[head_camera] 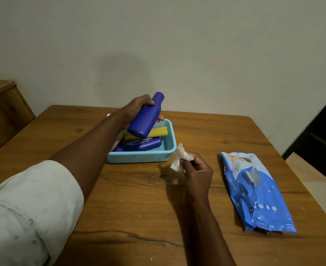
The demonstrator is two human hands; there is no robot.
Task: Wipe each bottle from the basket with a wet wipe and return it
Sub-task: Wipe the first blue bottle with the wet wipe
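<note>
My left hand grips a dark blue bottle, tilted with its cap up and to the right, just above the light blue basket. Inside the basket lie a yellow bottle and another dark blue bottle, both on their sides. A bit of something pink shows at the basket's left, mostly hidden by my arm. My right hand pinches a crumpled white wet wipe just right of the basket's front corner.
A blue pack of wet wipes lies flat on the wooden table to the right of my right hand. The wall stands close behind the table. A wooden cabinet is at the far left.
</note>
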